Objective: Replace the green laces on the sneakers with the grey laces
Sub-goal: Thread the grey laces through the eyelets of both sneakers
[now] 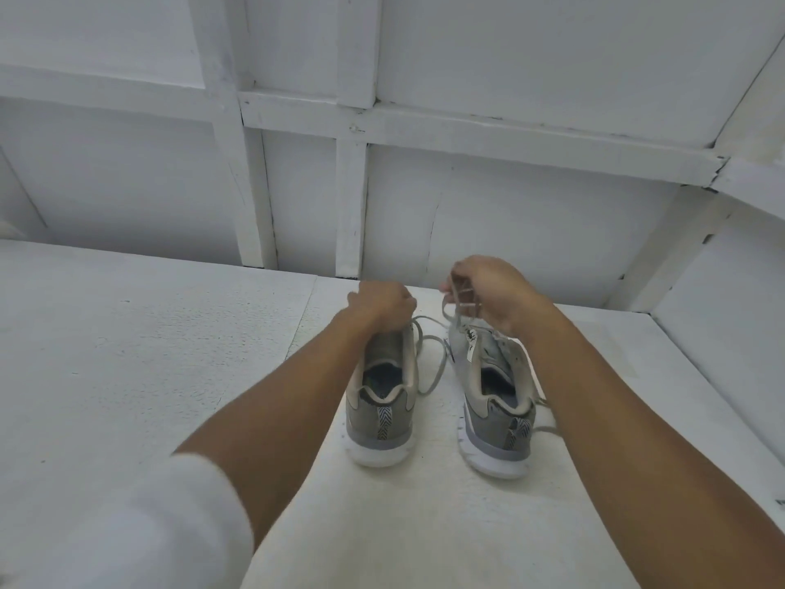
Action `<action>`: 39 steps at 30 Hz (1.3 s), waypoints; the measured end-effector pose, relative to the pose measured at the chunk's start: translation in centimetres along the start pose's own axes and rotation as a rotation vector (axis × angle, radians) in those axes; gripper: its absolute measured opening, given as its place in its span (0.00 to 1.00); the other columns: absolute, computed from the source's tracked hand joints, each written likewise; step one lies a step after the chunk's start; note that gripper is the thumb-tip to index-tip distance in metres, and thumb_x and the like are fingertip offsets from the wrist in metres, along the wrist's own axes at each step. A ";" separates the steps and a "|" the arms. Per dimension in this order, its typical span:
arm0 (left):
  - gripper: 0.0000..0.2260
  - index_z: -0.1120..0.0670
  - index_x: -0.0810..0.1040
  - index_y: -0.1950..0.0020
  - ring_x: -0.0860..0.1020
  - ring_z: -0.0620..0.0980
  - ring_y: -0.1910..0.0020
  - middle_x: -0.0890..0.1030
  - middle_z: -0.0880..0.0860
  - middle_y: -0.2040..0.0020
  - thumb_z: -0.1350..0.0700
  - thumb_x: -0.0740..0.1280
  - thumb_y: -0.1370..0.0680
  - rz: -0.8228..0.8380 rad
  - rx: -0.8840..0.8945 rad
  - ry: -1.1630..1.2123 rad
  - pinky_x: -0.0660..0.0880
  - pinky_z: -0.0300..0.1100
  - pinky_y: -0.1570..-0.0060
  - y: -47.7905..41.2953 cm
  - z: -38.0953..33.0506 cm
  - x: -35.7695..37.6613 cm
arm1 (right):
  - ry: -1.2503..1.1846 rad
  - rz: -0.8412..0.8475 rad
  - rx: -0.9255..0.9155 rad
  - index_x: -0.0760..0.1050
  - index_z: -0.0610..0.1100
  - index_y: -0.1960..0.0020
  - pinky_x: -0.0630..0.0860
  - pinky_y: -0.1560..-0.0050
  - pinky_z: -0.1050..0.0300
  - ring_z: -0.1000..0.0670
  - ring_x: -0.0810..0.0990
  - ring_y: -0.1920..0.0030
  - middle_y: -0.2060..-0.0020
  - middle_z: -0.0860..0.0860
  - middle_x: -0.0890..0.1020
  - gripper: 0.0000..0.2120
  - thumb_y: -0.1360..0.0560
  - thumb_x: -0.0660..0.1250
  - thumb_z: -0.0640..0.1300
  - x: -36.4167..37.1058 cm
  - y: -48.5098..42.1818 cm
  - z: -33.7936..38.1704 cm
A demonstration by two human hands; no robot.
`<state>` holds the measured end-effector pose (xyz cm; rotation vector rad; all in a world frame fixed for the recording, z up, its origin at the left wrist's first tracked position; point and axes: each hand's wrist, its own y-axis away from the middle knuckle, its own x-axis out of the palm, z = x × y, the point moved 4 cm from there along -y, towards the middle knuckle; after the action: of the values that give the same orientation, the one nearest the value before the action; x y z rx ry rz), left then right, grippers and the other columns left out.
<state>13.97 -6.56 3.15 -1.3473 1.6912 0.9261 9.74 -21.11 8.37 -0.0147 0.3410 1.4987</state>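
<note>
Two grey sneakers with white soles stand side by side on the white surface, heels toward me. My left hand (382, 301) is curled over the front of the left sneaker (380, 401); what its fingers grip is hidden. Above the tongue of the right sneaker (495, 401), my right hand (484, 293) pinches a grey lace. A loose loop of grey lace (437, 359) lies between the two sneakers, and another lace end (548, 427) trails by the right sneaker's heel. No green lace is visible.
The white work surface (148, 354) stretches wide to the left. A white panelled wall (382, 184) rises just behind the sneakers, and a white side wall (722, 312) closes off the right.
</note>
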 end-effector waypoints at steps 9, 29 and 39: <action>0.10 0.54 0.72 0.60 0.75 0.56 0.51 0.75 0.53 0.56 0.49 0.66 0.24 0.210 0.038 -0.246 0.73 0.46 0.53 -1.8 -1.1 0.8 | 0.535 0.211 0.175 0.72 0.42 0.33 0.83 0.53 0.45 0.41 0.85 0.56 0.41 0.45 0.74 0.17 0.20 0.56 0.35 0.7 1.9 -1.6; 0.03 0.44 0.82 0.58 0.70 0.41 0.35 0.74 0.44 0.32 0.50 0.70 0.24 0.010 0.394 0.419 0.64 0.40 0.39 10.0 -2.5 -3.8 | -0.052 -0.063 0.038 0.72 0.35 0.48 0.80 0.60 0.56 0.44 0.79 0.60 0.57 0.41 0.76 0.09 0.21 0.54 0.29 -3.3 -4.4 0.2; 0.09 0.43 0.82 0.44 0.50 0.47 0.23 0.67 0.43 0.27 0.46 0.66 0.22 -0.003 0.377 0.122 0.52 0.57 0.27 11.4 -0.8 0.7 | -0.009 -0.215 -0.135 0.70 0.44 0.40 0.61 0.78 0.64 0.52 0.69 0.73 0.56 0.47 0.83 0.09 0.19 0.55 0.40 -4.9 -5.0 4.7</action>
<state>2.58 -5.60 3.70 -1.1679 1.8439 0.4968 15.46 -25.23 13.01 -0.1479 0.2234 1.3057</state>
